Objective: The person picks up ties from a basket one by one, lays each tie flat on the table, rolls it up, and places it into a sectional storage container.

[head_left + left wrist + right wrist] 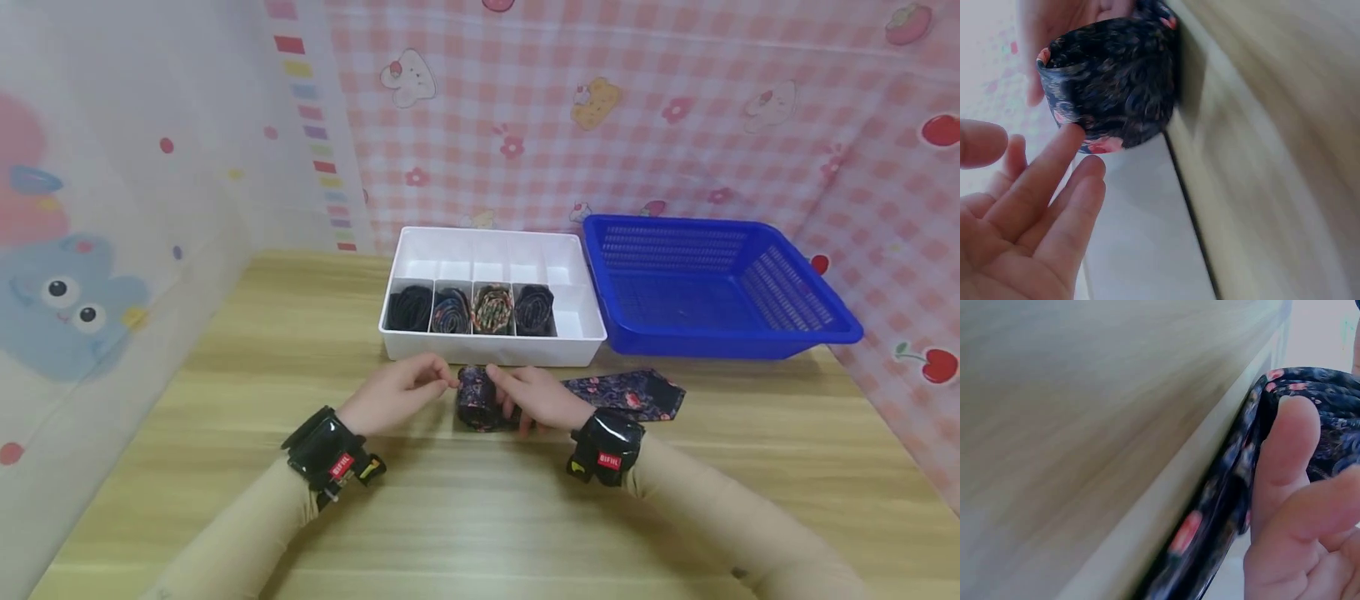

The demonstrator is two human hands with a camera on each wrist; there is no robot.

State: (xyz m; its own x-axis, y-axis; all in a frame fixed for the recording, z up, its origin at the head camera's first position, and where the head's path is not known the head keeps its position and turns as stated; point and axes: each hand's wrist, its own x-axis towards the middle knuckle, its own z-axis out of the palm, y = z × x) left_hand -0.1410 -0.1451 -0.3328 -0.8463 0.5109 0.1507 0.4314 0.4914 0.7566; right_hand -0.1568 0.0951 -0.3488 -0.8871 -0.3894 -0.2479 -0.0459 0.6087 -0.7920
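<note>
A dark necktie with pink flowers lies on the table, its near part wound into a roll (476, 400) and its pointed tail (637, 394) stretched out to the right. My right hand (534, 394) holds the roll from its right side; in the right wrist view a finger (1291, 440) presses against the coiled layers. At the roll's left side is my left hand (397, 393), fingers extended. The left wrist view has one fingertip (1071, 134) touching the roll's outer face, the thumb apart from it. Part of the right hand is hidden behind the roll there.
Just behind the hands stands a white divided box (491, 350), with several rolled ties, among them a patterned one (492, 310), in its front compartments. A blue plastic basket (720, 343) adjoins it on the right. Patterned cloth (465, 150) hangs behind.
</note>
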